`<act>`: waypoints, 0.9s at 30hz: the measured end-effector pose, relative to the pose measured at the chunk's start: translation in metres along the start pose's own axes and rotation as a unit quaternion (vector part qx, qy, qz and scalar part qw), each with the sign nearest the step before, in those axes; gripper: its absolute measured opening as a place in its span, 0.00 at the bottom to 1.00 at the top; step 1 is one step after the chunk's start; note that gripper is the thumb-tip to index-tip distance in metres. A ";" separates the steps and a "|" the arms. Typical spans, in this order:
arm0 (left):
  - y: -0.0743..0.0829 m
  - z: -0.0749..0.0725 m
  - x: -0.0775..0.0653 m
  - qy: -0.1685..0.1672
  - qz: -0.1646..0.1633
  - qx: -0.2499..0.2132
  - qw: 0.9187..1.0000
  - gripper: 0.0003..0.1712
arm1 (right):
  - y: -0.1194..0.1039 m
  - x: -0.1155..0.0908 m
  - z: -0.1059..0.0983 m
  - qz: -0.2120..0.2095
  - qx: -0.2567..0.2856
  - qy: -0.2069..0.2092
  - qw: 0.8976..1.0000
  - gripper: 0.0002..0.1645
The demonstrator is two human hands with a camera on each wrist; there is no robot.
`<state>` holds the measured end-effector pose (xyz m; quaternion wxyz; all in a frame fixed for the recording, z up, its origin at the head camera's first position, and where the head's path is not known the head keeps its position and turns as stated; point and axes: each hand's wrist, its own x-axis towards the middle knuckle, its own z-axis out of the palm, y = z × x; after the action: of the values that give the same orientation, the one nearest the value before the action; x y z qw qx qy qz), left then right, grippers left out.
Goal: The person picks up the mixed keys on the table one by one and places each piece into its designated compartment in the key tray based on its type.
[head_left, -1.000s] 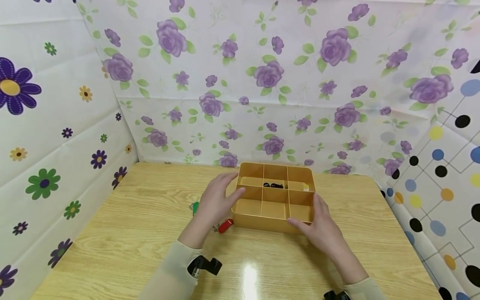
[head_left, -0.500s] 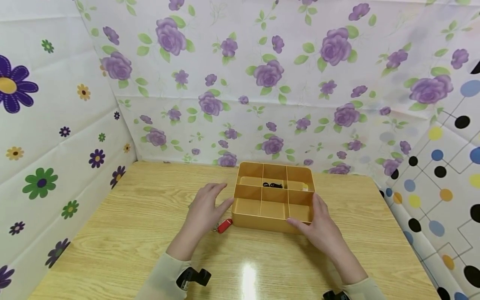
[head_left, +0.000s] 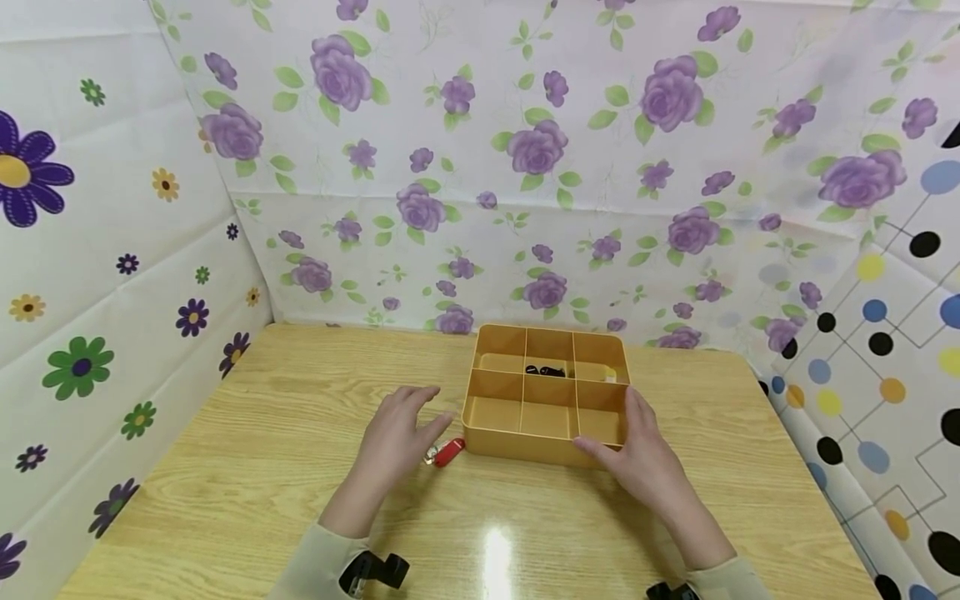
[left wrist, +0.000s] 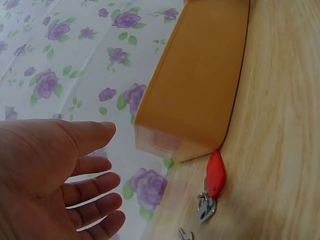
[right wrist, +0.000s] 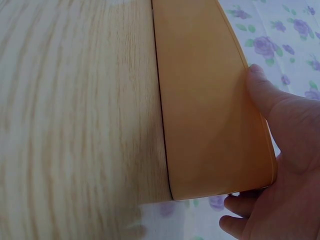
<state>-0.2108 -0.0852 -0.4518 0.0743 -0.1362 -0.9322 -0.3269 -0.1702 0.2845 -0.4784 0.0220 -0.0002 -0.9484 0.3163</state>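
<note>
A tan storage box (head_left: 510, 446) with six compartments stands on the table. My right hand (head_left: 651, 458) holds its near right corner, thumb on the front rim and fingers along the right side; the right wrist view shows this grip on the box wall (right wrist: 210, 115). My left hand (head_left: 390, 437) hovers left of the box, apart from it, fingers relaxed and holding nothing. Between that hand and the box's near left corner lies a red key tag (head_left: 450, 452) with small metal keys (left wrist: 205, 206). Another metal piece (left wrist: 185, 234) shows at the bottom of the left wrist view.
Small black items (head_left: 551, 372) lie in the back middle compartment. A whitish-yellow piece (head_left: 611, 375) sits in the back right one. The wood-grain table (head_left: 247, 467) ends at a flowered cloth (head_left: 420, 250) behind; patterned cloths hang at both sides.
My left hand has left the box's left side and moved left and toward me. It now covers the spot where a green tag showed earlier. My right hand and the box stay put.
</note>
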 end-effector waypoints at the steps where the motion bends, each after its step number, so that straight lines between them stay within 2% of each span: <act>1: -0.001 0.000 -0.001 -0.001 0.000 0.001 1.000 0.31 | 0.000 0.000 0.000 0.000 -0.001 0.000 1.000 0.82; 16: -0.021 0.013 -0.007 -0.020 0.002 0.032 0.999 0.26 | -0.001 0.000 0.000 0.000 -0.005 -0.001 1.000 0.81; 27: -0.027 0.022 -0.009 -0.036 -0.003 0.047 0.998 0.26 | -0.001 0.000 0.000 -0.001 -0.004 0.000 1.000 0.81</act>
<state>-0.2114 -0.0929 -0.4868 0.0463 -0.1415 -0.9490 -0.2778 -0.1696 0.2842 -0.4780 0.0223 0.0005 -0.9497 0.3122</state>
